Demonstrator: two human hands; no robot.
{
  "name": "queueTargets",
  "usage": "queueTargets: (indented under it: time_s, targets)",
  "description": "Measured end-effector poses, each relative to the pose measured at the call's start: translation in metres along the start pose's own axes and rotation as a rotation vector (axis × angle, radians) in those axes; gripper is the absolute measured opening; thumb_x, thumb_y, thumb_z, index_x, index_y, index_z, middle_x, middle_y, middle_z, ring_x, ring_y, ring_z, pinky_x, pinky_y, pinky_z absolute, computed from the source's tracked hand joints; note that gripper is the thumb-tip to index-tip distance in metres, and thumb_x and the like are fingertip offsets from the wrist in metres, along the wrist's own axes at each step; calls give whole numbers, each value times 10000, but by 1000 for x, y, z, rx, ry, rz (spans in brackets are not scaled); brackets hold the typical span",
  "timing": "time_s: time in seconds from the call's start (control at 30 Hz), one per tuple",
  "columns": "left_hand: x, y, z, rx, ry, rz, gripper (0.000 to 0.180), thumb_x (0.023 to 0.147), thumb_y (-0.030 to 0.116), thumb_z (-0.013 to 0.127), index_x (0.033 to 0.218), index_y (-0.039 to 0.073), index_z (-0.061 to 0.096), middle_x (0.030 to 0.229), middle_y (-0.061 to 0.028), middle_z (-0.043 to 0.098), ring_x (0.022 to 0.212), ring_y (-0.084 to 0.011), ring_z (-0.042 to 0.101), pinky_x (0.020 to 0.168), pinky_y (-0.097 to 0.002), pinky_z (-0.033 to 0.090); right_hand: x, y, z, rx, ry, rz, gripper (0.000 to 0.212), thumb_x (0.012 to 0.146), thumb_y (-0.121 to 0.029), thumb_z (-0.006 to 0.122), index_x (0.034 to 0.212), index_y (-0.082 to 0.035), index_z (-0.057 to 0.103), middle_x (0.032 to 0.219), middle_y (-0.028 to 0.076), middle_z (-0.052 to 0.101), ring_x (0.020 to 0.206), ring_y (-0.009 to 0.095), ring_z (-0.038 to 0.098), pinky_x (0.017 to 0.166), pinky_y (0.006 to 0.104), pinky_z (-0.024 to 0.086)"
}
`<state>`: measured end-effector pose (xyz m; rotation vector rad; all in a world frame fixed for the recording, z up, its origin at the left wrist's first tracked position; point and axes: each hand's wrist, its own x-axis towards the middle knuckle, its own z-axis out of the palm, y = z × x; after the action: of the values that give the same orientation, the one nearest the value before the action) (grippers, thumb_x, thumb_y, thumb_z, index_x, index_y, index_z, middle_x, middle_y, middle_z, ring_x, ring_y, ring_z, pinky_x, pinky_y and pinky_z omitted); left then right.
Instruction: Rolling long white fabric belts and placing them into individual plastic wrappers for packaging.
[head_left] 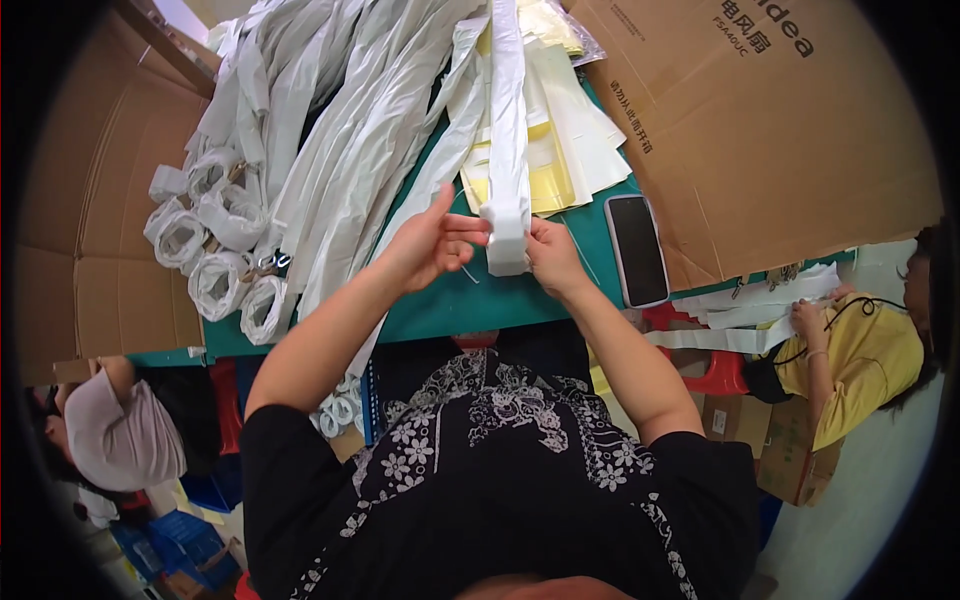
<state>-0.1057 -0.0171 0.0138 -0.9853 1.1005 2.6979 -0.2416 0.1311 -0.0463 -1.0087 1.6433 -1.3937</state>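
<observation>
A long white plastic strip (pixel 509 110) runs toward me over the table, its near end wound into a flat roll (pixel 508 250). My right hand (pixel 555 260) pinches the right side of this roll. On the other side, my left hand (pixel 432 245) is open, thumb raised and fingers stretched out, the fingertips at the roll's left edge. Beneath the strip lie yellow and white sheets (pixel 570 160). More loose white strips (pixel 350 150) spread over the table to the left, and several finished-looking white rolls (pixel 235 215) are heaped at their near ends.
Cardboard box walls rise at the left (pixel 130 190) and right (pixel 740 130) of the green table (pixel 440 305). A phone (pixel 636 250) lies by the right box. One person in yellow (pixel 860 350) handles white strips at the right; another person (pixel 125 430) sits at the left.
</observation>
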Motion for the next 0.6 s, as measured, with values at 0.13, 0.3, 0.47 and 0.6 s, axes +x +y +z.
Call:
queueTargets:
  time_s: [0.13,0.3,0.47,0.6]
  targets:
    - [-18,-31,-6,1349,140,1331,426,682,65,692,1096,63,591,1063,-94,579,949,-250,555,794,-329,451,-8,-14,17,734,129,311,218,915,-171,465,972,-14,605,881,70,640,770,152,621,659,299,501]
    - [-4,-30,-8,1677,94,1613,367,629,37,675,990,45,610,1097,-62,586,1005,-258,559,798,-359,460,-22,-17,27,991,80,469,268,909,-166,464,1127,-20,522,1026,83,602,900,191,607,799,328,499]
    - [-11,-38,8,1393,-130,1436,275,702,88,676,967,52,610,992,-86,629,894,-270,611,729,-300,485,-4,-8,9,1309,-143,288,295,894,-130,476,1165,-15,492,1072,94,586,961,206,589,870,354,481]
    - [-22,-43,8,1045,31,869,212,796,145,645,960,12,629,807,-59,652,731,-175,628,670,-265,486,8,-10,0,1075,-179,181,399,835,-39,538,1224,-20,451,1110,97,574,1006,209,578,892,343,470]
